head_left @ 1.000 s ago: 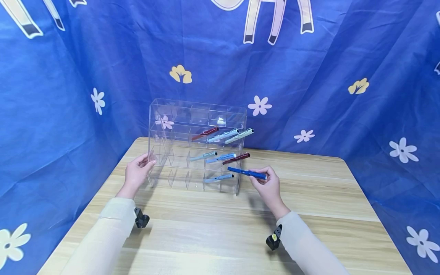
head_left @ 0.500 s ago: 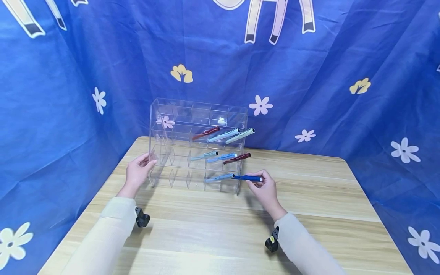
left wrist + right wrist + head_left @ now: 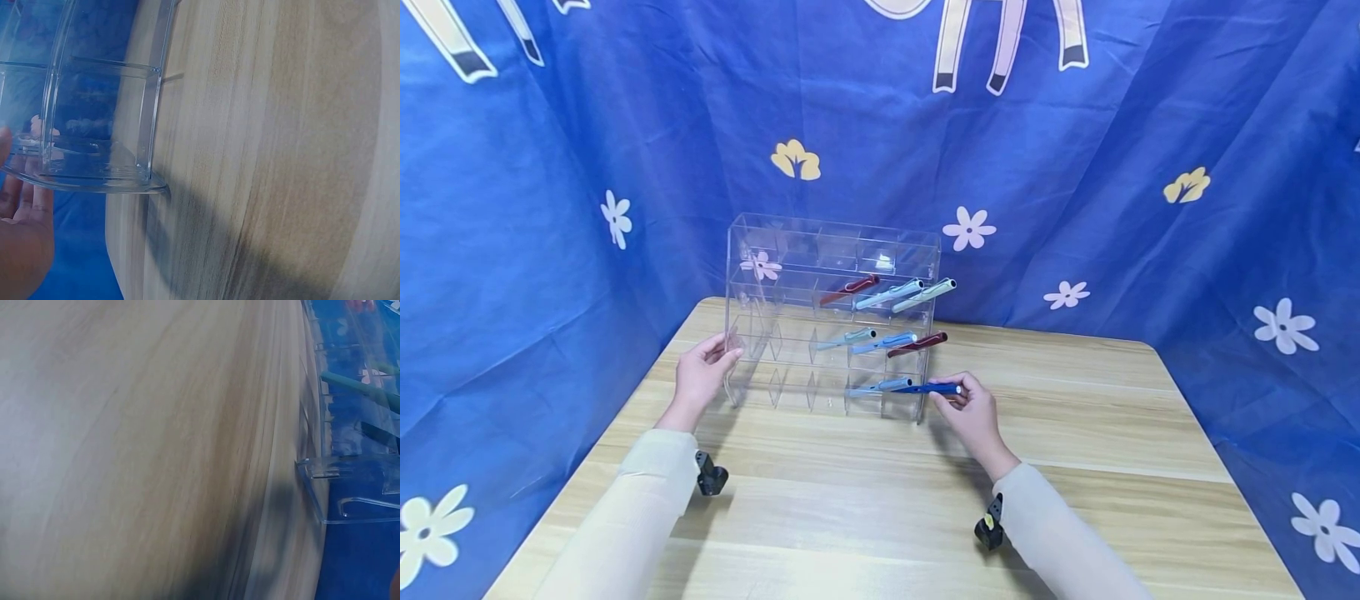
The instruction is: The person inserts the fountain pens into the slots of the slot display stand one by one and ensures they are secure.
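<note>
A clear acrylic pen rack (image 3: 842,223) with rows of compartments stands on the wooden table. My left hand (image 3: 696,379) grips the rack's left side panel; in the left wrist view the thumb and fingers (image 3: 42,203) lie on either side of it. With thumb and fingertips my right hand (image 3: 976,417) pinches a dark blue pen (image 3: 946,388) near its outer end. The pen's other end lies in the bottom right compartment, beside a light blue pen (image 3: 891,385). In the right wrist view only a sliver of the hand (image 3: 396,587) shows at the edge.
Above sit a maroon pen (image 3: 850,289), a pale blue pen (image 3: 891,295) and a pale green pen (image 3: 928,295). The middle row holds a teal pen (image 3: 850,338), a blue pen (image 3: 887,342) and another maroon pen (image 3: 919,345). A blue patterned curtain (image 3: 865,125) hangs behind the table (image 3: 850,500).
My right hand has moved left and slightly down, levelling the dark blue pen and sliding its end into the bottom right compartment. The left hand has stayed on the rack.
</note>
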`<state>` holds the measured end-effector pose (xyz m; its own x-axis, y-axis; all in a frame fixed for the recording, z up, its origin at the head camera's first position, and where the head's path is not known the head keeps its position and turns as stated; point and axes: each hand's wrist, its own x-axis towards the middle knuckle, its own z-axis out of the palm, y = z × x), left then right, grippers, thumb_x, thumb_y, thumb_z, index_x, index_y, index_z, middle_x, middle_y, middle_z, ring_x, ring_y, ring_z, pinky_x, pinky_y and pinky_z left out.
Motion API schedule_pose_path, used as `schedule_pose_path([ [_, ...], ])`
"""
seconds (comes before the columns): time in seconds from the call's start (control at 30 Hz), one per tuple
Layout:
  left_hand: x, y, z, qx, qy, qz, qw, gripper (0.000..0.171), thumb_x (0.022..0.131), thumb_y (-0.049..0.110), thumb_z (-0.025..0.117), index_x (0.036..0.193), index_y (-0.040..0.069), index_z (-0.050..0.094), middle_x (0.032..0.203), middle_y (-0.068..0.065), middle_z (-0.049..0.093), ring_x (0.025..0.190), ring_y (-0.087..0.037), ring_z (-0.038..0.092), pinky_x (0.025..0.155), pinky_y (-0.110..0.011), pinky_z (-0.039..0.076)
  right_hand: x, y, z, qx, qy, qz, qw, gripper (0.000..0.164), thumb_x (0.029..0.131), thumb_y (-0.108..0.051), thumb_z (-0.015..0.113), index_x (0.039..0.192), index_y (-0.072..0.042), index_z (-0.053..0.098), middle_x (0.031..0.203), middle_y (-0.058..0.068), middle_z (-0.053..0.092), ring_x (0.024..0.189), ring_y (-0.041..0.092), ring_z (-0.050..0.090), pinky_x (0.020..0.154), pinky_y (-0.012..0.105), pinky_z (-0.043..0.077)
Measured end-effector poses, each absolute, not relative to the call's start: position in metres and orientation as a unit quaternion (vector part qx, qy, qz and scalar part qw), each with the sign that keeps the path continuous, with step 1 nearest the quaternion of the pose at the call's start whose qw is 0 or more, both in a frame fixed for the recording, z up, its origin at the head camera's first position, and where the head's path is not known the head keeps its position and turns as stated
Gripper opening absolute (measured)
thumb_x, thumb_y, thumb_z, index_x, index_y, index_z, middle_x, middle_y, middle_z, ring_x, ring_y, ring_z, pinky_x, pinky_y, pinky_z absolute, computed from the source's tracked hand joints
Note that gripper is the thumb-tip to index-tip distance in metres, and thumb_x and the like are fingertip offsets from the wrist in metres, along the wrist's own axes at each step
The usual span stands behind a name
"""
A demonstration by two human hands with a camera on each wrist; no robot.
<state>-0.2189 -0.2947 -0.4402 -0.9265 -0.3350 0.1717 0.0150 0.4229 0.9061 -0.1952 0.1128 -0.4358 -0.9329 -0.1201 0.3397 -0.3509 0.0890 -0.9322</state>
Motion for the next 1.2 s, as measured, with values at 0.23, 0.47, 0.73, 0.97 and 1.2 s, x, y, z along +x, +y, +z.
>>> schedule_pose_path([
  [0.23, -0.219, -0.294, -0.439, 0.096, -0.825, -0.532, 0.165, 0.049, 0.093, 0.015, 0.064, 0.134, -0.007, 0.049, 0.126, -0.028, 0.054, 0.118, -0.037, 0.051, 0.086, -0.010, 0.046, -0.200, 0.108, -0.442, 0.164, -0.751, 0.632, 0.101, 0.018, 0.083, 0.006, 0.069, 0.099, 0.011, 0.063, 0.099, 0.022, 0.068, 0.088, 0.029, 0.068, 0.077, 0.027, 0.057],
  [0.47, -0.219, -0.293, -0.439, 0.100, -0.823, -0.534, 0.167, 0.050, 0.092, 0.016, 0.065, 0.134, -0.007, 0.049, 0.127, -0.028, 0.054, 0.118, -0.038, 0.051, 0.087, -0.011, 0.046, -0.213, 0.109, -0.467, 0.146, -0.764, 0.616, 0.127, 0.018, 0.081, -0.003, 0.075, 0.097, 0.002, 0.069, 0.094, 0.015, 0.070, 0.080, 0.020, 0.067, 0.070, 0.023, 0.057],
  [0.73, -0.221, -0.294, -0.441, 0.095, -0.825, -0.531, 0.169, 0.048, 0.092, 0.015, 0.064, 0.133, -0.007, 0.050, 0.126, -0.027, 0.054, 0.118, -0.038, 0.052, 0.087, -0.012, 0.047, -0.212, 0.106, -0.469, 0.161, -0.775, 0.589, 0.166, 0.017, 0.081, -0.010, 0.077, 0.098, -0.005, 0.073, 0.090, 0.007, 0.070, 0.067, 0.008, 0.062, 0.057, 0.017, 0.053],
  [0.97, -0.220, -0.296, -0.441, 0.094, -0.823, -0.535, 0.168, 0.047, 0.093, 0.013, 0.064, 0.133, -0.006, 0.050, 0.126, -0.027, 0.055, 0.118, -0.038, 0.052, 0.086, -0.011, 0.047, -0.212, 0.104, -0.468, 0.164, -0.785, 0.568, 0.183, 0.017, 0.082, -0.008, 0.075, 0.099, -0.004, 0.074, 0.090, 0.004, 0.066, 0.069, 0.008, 0.062, 0.057, 0.018, 0.053],
  [1.2, -0.220, -0.296, -0.443, 0.090, -0.825, -0.531, 0.171, 0.046, 0.092, 0.012, 0.064, 0.132, -0.007, 0.051, 0.126, -0.026, 0.055, 0.118, -0.038, 0.052, 0.085, -0.010, 0.046, -0.210, 0.100, -0.465, 0.155, -0.792, 0.560, 0.185, 0.018, 0.081, -0.007, 0.076, 0.099, -0.003, 0.072, 0.089, 0.007, 0.068, 0.068, 0.012, 0.063, 0.057, 0.019, 0.054],
])
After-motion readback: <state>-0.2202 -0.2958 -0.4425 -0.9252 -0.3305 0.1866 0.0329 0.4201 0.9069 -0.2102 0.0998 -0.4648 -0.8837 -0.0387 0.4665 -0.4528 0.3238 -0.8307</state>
